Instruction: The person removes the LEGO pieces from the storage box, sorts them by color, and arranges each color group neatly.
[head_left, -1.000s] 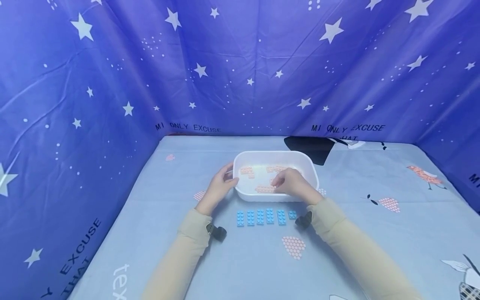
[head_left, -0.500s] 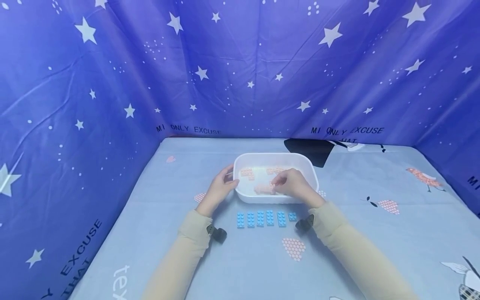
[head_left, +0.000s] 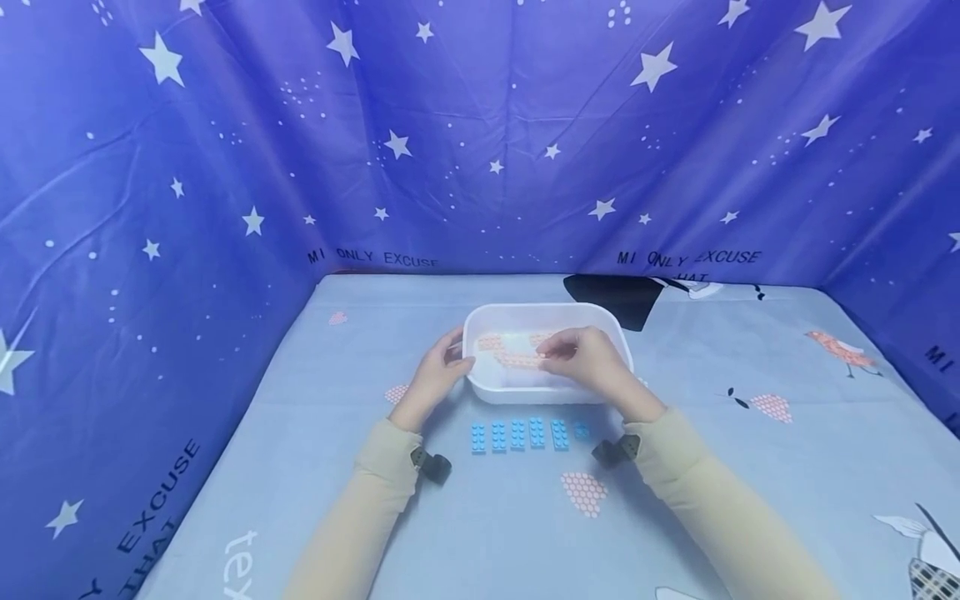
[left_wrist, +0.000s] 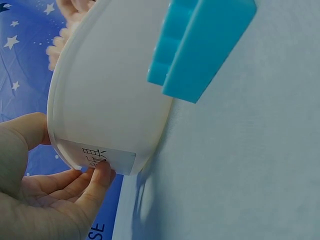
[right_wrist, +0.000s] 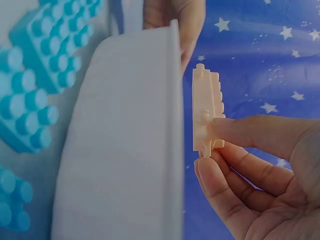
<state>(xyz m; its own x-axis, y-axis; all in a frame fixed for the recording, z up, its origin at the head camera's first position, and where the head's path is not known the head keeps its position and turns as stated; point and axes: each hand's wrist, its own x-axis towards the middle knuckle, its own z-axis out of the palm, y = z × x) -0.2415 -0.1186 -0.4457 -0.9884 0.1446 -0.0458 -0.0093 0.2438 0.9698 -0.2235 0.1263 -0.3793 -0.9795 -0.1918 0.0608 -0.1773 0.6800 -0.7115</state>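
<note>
My left hand (head_left: 432, 379) grips the left end of a white plastic tub (head_left: 543, 397). In the left wrist view the thumb lies at the rim and the fingers sit on a printed label (left_wrist: 120, 159) on its outer wall. My right hand (head_left: 592, 367) pinches a long peach toy building-block piece (right_wrist: 203, 102) between thumb and fingers, raised to about rim height in the right wrist view. Its side carries studs and small knobs. More peach blocks (head_left: 491, 342) lie on the tub floor, some hidden behind the right hand.
A row of several light-blue studded blocks (head_left: 518, 435) lies on the grey-blue cloth (head_left: 480, 533) in front of the tub. Blue star-patterned curtains (head_left: 450, 183) close off the back and sides. Small cameras are strapped to both wrists.
The right hand has lifted the long peach piece off the tub floor, where it lay near the front wall a second ago. The left hand has kept its hold on the tub.
</note>
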